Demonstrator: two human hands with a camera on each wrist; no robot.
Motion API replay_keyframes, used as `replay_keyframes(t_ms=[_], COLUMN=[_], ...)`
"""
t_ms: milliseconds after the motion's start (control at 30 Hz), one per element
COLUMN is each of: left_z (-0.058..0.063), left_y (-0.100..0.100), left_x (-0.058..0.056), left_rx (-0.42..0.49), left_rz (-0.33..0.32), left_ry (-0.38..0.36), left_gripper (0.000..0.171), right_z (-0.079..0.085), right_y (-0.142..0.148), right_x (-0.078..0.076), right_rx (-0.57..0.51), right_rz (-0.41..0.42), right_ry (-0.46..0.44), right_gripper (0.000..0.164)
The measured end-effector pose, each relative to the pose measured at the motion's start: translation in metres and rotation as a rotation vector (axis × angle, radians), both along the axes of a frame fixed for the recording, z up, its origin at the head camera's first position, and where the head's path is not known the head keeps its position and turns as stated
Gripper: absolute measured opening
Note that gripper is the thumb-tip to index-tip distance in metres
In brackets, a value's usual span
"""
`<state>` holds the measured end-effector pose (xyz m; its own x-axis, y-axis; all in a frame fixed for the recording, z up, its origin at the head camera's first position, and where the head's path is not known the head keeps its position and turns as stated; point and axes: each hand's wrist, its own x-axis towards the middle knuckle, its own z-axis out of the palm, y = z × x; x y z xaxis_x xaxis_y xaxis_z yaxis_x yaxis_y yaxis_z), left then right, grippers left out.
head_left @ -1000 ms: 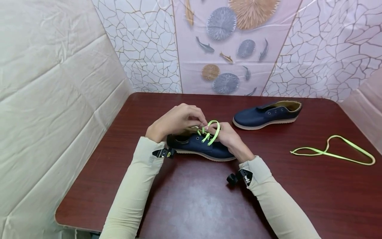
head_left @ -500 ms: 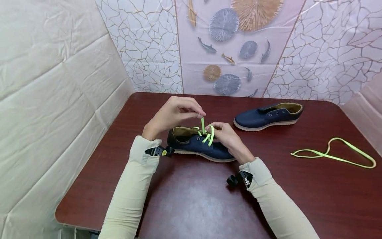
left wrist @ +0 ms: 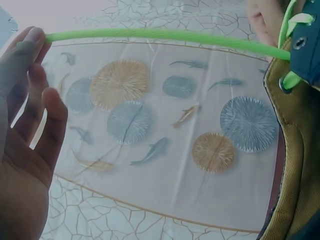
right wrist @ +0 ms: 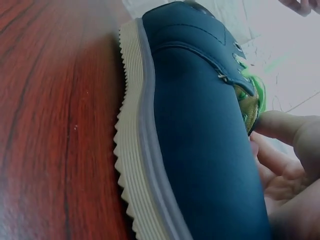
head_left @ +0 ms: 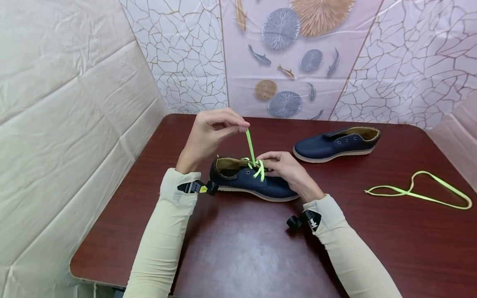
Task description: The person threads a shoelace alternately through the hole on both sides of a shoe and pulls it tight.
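Observation:
A navy shoe (head_left: 238,182) with a pale sole stands on the table, toe to the right. Neon green shoelace (head_left: 251,145) runs through its front eyelets. Between thumb and fingertips, my left hand (head_left: 208,134) pinches one end of the lace, above and left of the shoe; the left wrist view has that stretch of lace (left wrist: 150,34) pulled nearly straight from the eyelet flap. My right hand (head_left: 288,169) is at the far side of the laces. In the right wrist view its thumb and fingers pinch the shoe's tongue (right wrist: 248,107). The rear eyelet on the near flap holds no lace.
A second navy shoe (head_left: 331,145), without laces, stands at the back right of the dark red table (head_left: 238,248). Another green shoelace (head_left: 428,198) lies loosely looped at the right. Patterned cloth (head_left: 283,74) hangs behind the table.
My left hand has risen up and to the left, drawing the lace out longer. The big lace loop by my right hand has shrunk down against the shoe. The right hand stays near the laces.

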<state>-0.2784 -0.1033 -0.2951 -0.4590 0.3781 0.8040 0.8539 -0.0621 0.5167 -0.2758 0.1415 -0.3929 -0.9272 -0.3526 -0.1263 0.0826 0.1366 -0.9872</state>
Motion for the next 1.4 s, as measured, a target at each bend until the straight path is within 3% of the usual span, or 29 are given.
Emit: replay_keyframes(t_ms=[400, 633, 800, 967, 1067, 1200, 1333, 1400], left_z=[0.014, 0.013, 0.005, -0.006, -0.008, -0.006, -0.002, 0.0], left_y=[0.002, 0.002, 0.007, 0.016, 0.018, 0.019, 0.019, 0.019], left_x=[0.005, 0.007, 0.003, -0.001, -0.001, 0.0, 0.001, 0.001], left_rx=[0.135, 0.204, 0.156, 0.081, 0.063, 0.11, 0.198, 0.222], left_rz=[0.097, 0.141, 0.166, 0.182, 0.202, 0.243, 0.305, 0.322], left_ry=[0.096, 0.119, 0.118, 0.083, 0.076, 0.086, 0.137, 0.16], left_gripper=[0.012, 0.009, 0.008, 0.011, 0.011, 0.011, 0.01, 0.01], right_z=[0.003, 0.003, 0.004, 0.013, 0.021, 0.03, 0.035, 0.037], right_y=[0.0, 0.0, 0.001, 0.003, 0.005, 0.006, 0.0, -0.005], right_x=[-0.002, -0.002, 0.001, 0.007, 0.012, 0.019, 0.023, 0.024], right_rx=[0.059, 0.061, 0.054, 0.027, -0.046, -0.157, -0.172, -0.163], right_rz=[-0.045, -0.053, -0.034, -0.031, 0.024, 0.201, 0.381, 0.425], right_ry=[-0.022, -0.046, -0.025, 0.056, 0.141, 0.233, 0.301, 0.334], right_gripper=[0.034, 0.034, 0.034, 0.03, 0.03, 0.033, 0.041, 0.051])
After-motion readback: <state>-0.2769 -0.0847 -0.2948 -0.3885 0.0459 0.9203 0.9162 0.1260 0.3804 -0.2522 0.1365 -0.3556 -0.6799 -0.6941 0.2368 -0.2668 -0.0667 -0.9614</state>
